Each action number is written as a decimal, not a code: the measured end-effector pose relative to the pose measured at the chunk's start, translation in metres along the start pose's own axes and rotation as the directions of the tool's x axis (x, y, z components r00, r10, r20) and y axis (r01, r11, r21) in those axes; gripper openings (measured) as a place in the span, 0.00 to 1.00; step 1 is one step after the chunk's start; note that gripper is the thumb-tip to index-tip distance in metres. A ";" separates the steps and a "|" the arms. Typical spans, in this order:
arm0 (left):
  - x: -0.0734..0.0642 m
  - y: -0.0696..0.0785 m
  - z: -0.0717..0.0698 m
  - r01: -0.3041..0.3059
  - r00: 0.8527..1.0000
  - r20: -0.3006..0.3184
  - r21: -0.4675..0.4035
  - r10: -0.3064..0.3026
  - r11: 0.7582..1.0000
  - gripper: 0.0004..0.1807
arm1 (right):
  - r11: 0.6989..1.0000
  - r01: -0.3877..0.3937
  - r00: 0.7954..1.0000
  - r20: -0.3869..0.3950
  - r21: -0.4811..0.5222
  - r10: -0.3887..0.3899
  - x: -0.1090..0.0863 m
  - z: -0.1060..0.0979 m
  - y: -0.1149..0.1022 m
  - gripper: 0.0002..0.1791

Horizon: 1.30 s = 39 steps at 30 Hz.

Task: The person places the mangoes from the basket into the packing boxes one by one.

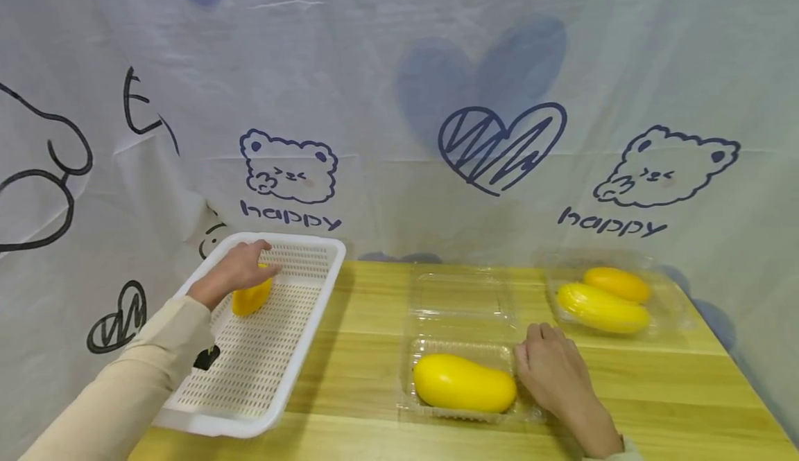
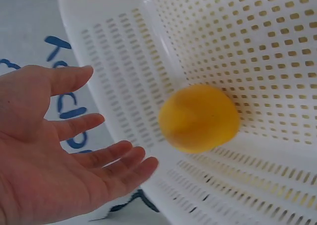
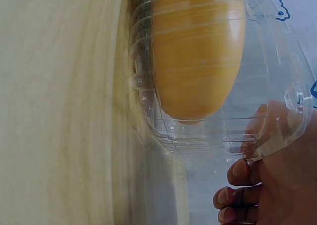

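My left hand (image 1: pixel 246 267) reaches over the white perforated basket (image 1: pixel 340 256), its fingers spread and holding nothing. Under it, inside the basket, lies a yellow-orange mango (image 1: pixel 250 299); the left wrist view shows the mango (image 2: pixel 199 118) a little way beyond the fingertips. On the table, a clear plastic clamshell box (image 1: pixel 406 378) stands with its lid laid back, a yellow mango (image 1: pixel 465 383) in its base. My right hand (image 1: pixel 555 371) is at the right side of this box. In the right wrist view, the right hand (image 3: pixel 282 170) pinches the box's rim between thumb and curled fingers.
Farther back on the right, a second clear plastic box (image 1: pixel 664 301) holds two yellow mangoes (image 1: pixel 602 307). A small black piece (image 1: pixel 207 358) shows in the basket beside the left sleeve. A printed cloth (image 1: pixel 387 135) hangs behind the wooden table (image 1: pixel 674 392).
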<state>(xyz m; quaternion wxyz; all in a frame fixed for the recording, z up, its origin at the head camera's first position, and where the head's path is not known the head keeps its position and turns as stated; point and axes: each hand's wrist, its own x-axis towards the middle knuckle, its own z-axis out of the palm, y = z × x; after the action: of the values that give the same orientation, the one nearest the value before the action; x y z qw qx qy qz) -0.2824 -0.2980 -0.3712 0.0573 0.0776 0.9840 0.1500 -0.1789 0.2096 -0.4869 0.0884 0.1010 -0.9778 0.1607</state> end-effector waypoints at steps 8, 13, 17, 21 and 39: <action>0.004 -0.012 0.010 0.156 0.976 0.167 -0.073 -0.142 0.985 0.44 | 1.000 -0.004 1.000 0.001 0.000 0.004 -0.001 0.000 -0.001 0.12; 0.007 -0.020 0.016 0.238 0.957 0.204 -0.133 -0.208 0.962 0.45 | 1.000 0.001 1.000 -0.020 -0.006 -0.001 -0.001 0.000 -0.001 0.12; 0.009 -0.027 0.019 0.281 0.941 0.237 -0.139 -0.244 0.950 0.46 | 1.000 0.005 1.000 -0.029 -0.004 -0.005 0.000 0.001 -0.001 0.12; 0.011 -0.030 0.020 0.308 0.928 0.260 -0.125 -0.268 0.943 0.48 | 1.000 0.007 0.999 -0.039 -0.001 -0.007 0.000 0.002 -0.001 0.12; 0.016 -0.038 0.036 0.297 0.941 0.206 -0.129 -0.268 0.946 0.49 | 1.000 0.008 1.000 -0.028 0.009 -0.007 -0.001 0.000 0.000 0.13</action>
<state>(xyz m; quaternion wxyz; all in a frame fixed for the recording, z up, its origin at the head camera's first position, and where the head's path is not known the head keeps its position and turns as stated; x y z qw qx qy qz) -0.2984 -0.3207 -0.4180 0.1756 -0.0558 0.9603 0.2096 -0.1779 0.2101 -0.4872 0.1021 0.1028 -0.9754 0.1663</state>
